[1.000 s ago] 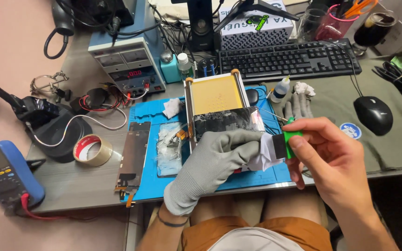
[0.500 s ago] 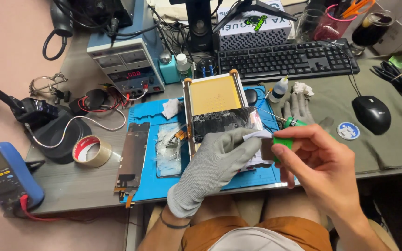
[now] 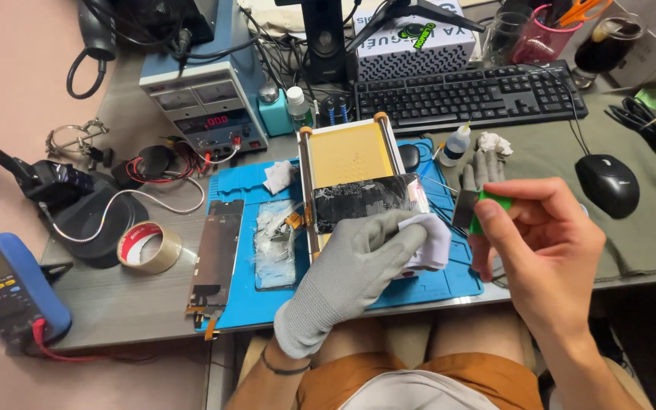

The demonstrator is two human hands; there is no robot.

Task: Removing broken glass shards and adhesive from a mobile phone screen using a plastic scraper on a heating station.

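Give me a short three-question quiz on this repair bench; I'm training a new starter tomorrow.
1. True or false: the left hand wears a grey glove.
2. What does the bare right hand hold? A) green-handled scraper B) roll of tape C) mouse
3. What lies under the gloved hand on the yellow-topped plate?

Key:
1. True.
2. A, the green-handled scraper.
3. A cracked dark phone screen, with a white wipe at the fingertips.
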